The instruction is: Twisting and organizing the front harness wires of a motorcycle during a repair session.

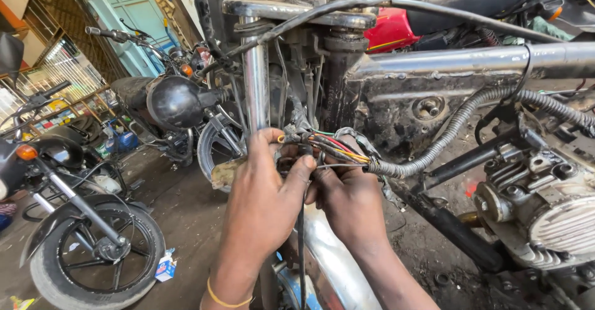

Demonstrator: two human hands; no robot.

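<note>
The head view is filled by a stripped motorcycle frame (434, 93), seen from close up, with both hands held in front of it at the middle of the picture. The left hand (263, 189) is closed, its thumb and fingers pinched on a bundle of coloured wires (331, 148) just below the steering head. The right hand (350, 198) is curled beside it, touching the same bundle from underneath; its fingers are mostly hidden behind the left hand, so its exact grip cannot be told. A thin yellow band (226, 299) is worn on the left wrist. The wires are seen to run out of a grey ribbed sleeve (455, 127), which curves up and to the right along the frame tube (496, 59). A chrome fork tube (255, 84) stands upright just left of the hands, and a black cable (302, 242) hangs straight down between the wrists. The engine (545, 205), with its finned cover, is placed at the right, well apart from the hands. A red tank (387, 31) is glimpsed behind the frame. To the left, two other motorcycles are parked on the dirty floor (186, 223): one (80, 223) near the lower left edge, another (176, 109) farther back. A small carton (165, 266) lies on the floor by the nearer front wheel.
</note>
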